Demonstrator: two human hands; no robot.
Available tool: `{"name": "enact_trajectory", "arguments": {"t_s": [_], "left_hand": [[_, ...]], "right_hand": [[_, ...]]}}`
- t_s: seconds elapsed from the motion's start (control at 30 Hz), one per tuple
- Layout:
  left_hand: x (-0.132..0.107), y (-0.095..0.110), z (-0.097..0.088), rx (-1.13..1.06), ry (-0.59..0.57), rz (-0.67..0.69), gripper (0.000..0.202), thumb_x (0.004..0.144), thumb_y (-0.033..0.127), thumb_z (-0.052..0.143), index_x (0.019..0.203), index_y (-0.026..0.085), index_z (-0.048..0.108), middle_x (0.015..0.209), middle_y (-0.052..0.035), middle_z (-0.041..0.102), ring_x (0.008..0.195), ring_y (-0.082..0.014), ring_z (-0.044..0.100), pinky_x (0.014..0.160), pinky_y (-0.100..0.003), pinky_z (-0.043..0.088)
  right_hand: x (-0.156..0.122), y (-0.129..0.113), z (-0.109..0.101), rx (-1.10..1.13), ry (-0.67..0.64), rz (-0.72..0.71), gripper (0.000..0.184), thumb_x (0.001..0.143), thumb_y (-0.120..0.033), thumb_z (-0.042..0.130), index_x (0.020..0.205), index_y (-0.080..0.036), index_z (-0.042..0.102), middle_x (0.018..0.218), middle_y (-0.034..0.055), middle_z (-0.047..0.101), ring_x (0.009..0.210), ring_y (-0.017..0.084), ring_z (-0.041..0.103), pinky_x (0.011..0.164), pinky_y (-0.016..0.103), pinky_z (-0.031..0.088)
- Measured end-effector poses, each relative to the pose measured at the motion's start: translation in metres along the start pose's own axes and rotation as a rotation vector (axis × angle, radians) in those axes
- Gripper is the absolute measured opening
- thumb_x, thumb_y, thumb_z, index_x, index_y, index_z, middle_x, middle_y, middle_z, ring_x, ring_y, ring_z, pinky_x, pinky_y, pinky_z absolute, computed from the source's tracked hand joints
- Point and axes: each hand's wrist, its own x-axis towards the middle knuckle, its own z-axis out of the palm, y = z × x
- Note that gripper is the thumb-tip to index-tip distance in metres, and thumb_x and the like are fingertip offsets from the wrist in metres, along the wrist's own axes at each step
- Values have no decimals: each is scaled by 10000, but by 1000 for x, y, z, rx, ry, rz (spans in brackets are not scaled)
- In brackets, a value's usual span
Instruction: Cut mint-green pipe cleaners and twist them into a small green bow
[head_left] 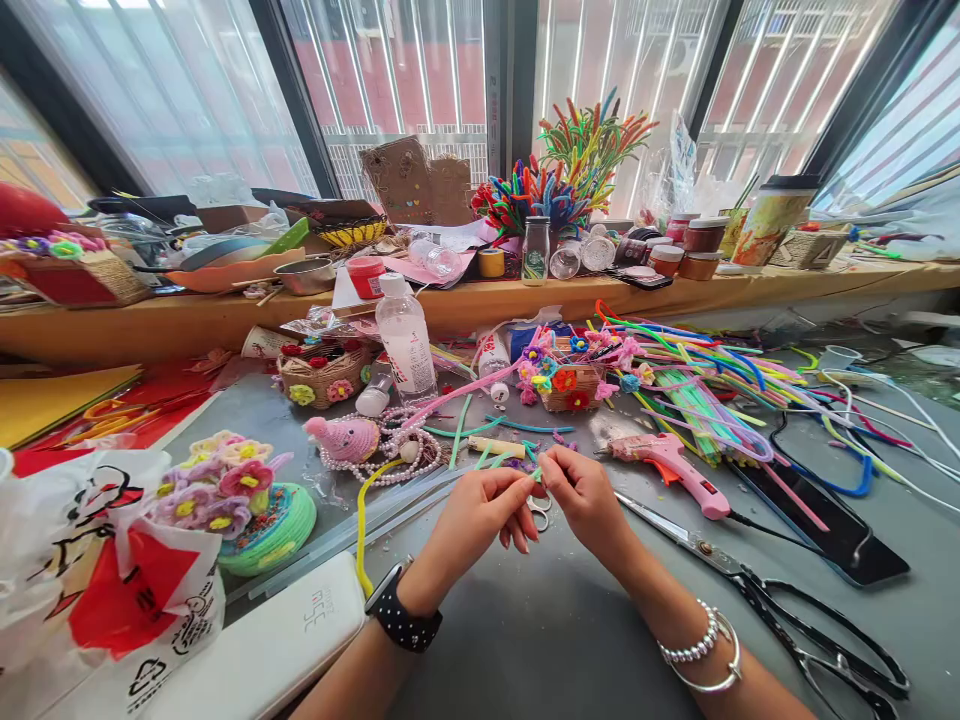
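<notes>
My left hand (480,515) and my right hand (581,495) meet over the grey table (525,630), fingertips pinched together on a short green pipe cleaner piece (535,473). A black watch sits on my left wrist; pearl and silver bracelets circle my right wrist. A small pair of scissors (537,512) lies just under the hands. A pink glue gun (667,468) rests right of my right hand. A yellow pipe cleaner (364,520) curves along the table left of my left hand.
Large black scissors (787,615) and a dark phone (825,525) lie at right. Loose coloured pipe cleaners (705,385) spread behind them. Flower baskets (322,375), a clear bottle (405,345), pearl beads (405,450), a green flower pot (259,520) and a white power bank (277,640) fill the left.
</notes>
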Motion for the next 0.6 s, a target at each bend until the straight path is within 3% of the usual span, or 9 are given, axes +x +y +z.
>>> {"name": "enact_trajectory", "arguments": {"t_s": [0.17,0.43,0.5,0.6], "left_hand": [[1,-1,-1,-25,-3,12,271,738,388,489,694,132,567,491,-6,596,390,-99,535,396,-187,350],[3,-5,-3,83,20,32,307,755,403,467,695,130,595,538,-31,623,434,-124,549,449,-226,410],[3,-5,-8,140,99,74,350,768,430,439,725,136,623,616,-52,654,519,-152,579,521,-255,439],[4,-5,-19,420,447,228,325,780,423,431,811,179,644,770,-56,670,720,-197,591,648,-278,424]], "right_hand": [[4,7,-2,294,-124,123,327,811,-417,368,567,-200,349,493,-57,318,439,84,266,424,221,236],[5,1,-12,20,-167,-16,312,828,-379,391,598,-181,464,557,-18,436,518,109,379,499,232,292],[5,-1,-14,7,-99,-5,301,818,-373,412,587,-184,453,544,-26,413,505,107,365,486,231,283],[5,0,-16,27,84,48,309,817,-373,411,569,-190,414,517,-42,369,482,100,336,475,227,274]]}}
